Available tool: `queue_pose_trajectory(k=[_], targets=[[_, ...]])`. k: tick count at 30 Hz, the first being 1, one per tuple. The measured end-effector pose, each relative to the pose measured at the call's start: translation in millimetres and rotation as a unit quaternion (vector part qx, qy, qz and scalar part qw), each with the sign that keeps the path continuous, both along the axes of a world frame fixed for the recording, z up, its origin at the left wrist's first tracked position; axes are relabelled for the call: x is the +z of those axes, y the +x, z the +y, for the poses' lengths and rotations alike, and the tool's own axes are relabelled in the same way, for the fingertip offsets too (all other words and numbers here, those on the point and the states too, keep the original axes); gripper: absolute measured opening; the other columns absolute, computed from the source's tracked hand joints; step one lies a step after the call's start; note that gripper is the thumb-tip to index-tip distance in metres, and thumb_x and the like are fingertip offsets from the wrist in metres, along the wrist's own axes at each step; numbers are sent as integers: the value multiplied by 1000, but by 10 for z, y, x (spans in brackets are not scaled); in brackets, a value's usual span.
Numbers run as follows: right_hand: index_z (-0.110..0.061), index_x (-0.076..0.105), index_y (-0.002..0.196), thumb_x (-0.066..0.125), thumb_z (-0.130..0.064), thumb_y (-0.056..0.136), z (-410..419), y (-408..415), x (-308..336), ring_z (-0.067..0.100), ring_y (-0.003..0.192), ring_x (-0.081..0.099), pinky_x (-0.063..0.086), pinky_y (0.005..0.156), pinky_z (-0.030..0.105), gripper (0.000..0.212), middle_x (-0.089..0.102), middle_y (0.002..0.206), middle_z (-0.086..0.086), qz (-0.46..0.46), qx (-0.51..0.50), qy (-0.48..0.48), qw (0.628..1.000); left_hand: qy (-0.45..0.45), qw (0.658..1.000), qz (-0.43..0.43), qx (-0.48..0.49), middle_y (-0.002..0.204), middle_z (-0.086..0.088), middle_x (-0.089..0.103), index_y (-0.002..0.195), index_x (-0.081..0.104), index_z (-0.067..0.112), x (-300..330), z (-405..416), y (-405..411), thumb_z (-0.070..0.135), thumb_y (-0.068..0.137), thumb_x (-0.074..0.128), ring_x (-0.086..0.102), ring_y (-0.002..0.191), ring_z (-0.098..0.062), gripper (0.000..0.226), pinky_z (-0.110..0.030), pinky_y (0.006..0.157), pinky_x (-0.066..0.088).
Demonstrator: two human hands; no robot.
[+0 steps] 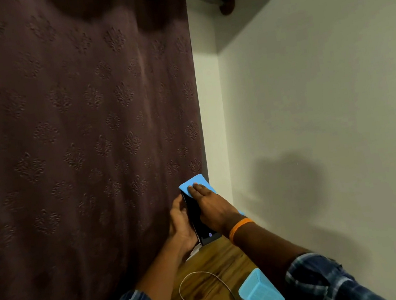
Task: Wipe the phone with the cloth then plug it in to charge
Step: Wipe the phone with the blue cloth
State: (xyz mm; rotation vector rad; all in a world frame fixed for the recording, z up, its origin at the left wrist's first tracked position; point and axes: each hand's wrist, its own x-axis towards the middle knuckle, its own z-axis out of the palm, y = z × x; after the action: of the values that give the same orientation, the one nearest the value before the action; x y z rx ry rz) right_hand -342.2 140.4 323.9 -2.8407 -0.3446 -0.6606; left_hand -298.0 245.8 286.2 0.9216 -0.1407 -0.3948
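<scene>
A black phone [198, 220] is held up above the wooden table, its dark screen facing right. My left hand [181, 223] grips it from behind along its left edge. A light blue cloth [191, 182] lies over the phone's upper end. My right hand [209, 206] presses flat on the cloth and screen with straight fingers; an orange band circles that wrist. A white charging cable [208, 294] loops across the table below the hands; its plug end is out of sight.
A light blue box-like object [261, 294] lies on the wooden table [220, 257] at the lower right. A dark maroon patterned curtain [75, 142] hangs on the left. A pale wall [314, 106] closes the right side.
</scene>
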Motion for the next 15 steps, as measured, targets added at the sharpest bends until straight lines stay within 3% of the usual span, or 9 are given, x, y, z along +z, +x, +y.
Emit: queue_pose_trajectory(k=[7,15], targets=[[-12,14,158,47,-1,96,43,46,-66,27,154,12,18,124,37,71,11,166,11,-34,2,10,999,-18,1000,-8,-21,119,-11,72,120,71,22,62,38,48,64,88,42,72,104,-27,60,-38,74,60],[-16,13,159,54,-1,94,5,29,-207,27,153,14,18,123,36,78,10,167,9,-13,-10,12,1000,-31,999,-8,-13,116,-12,73,115,73,17,55,6,137,65,90,39,72,102,-27,64,-40,77,58]])
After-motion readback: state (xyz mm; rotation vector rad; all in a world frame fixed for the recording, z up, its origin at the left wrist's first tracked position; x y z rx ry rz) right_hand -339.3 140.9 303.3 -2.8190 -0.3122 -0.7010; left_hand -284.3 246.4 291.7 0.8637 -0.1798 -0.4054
